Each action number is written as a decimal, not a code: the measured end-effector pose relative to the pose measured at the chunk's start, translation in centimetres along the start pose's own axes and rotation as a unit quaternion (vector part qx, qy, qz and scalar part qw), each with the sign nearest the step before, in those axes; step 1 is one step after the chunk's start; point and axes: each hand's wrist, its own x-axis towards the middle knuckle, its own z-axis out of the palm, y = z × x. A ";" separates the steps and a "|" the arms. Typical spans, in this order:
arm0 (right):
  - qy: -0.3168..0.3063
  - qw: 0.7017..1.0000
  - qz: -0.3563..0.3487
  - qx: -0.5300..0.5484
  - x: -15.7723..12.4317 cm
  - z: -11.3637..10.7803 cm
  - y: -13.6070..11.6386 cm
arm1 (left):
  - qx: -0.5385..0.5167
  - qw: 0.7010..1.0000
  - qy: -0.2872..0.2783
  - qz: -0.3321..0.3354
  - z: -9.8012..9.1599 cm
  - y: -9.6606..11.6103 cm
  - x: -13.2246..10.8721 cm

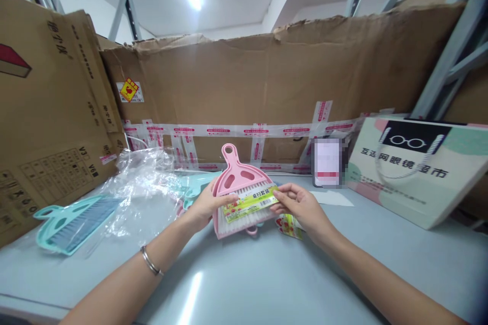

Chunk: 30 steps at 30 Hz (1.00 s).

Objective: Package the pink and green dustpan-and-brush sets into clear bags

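A pink dustpan (244, 170) with a pale-bristled brush (244, 223) nested in it is held up over the table, handle upward. My left hand (206, 205) grips its left edge, the thumb lying over the front. Across the bristles lies a yellow-green printed label (249, 203). My right hand (301, 208) pinches the label's right end between thumb and fingers. Below that hand, another printed label (288, 226) rests on the table. Part of a pink loop (251, 231) shows under the dustpan.
On the left lies a teal dustpan with brush (76, 223), beside crumpled clear plastic bags (143, 188). More teal pieces (194, 185) are behind my left hand. A phone (328, 162) stands before a large cardboard box (236, 81). At right is a paper bag (412, 172).
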 end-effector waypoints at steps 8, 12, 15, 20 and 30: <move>0.024 0.995 -0.068 -0.062 -0.7 0.4 0.5 | 0.007 0.999 0.032 0.002 0.3 0.2 -0.2; 0.051 0.991 -0.095 -0.075 -1.2 0.4 0.0 | -0.025 1.000 0.015 0.006 0.2 0.4 -0.2; 0.128 0.978 -0.161 -0.044 -1.2 -0.1 -0.7 | -0.060 0.998 0.006 0.007 0.3 0.3 -0.2; 0.200 0.958 -0.177 0.106 -1.2 0.3 -1.1 | -0.135 0.991 0.018 0.016 1.1 0.1 -0.4; 0.001 0.964 0.124 0.235 -3.4 3.4 0.7 | -0.155 0.987 0.043 0.025 3.3 -1.2 -0.7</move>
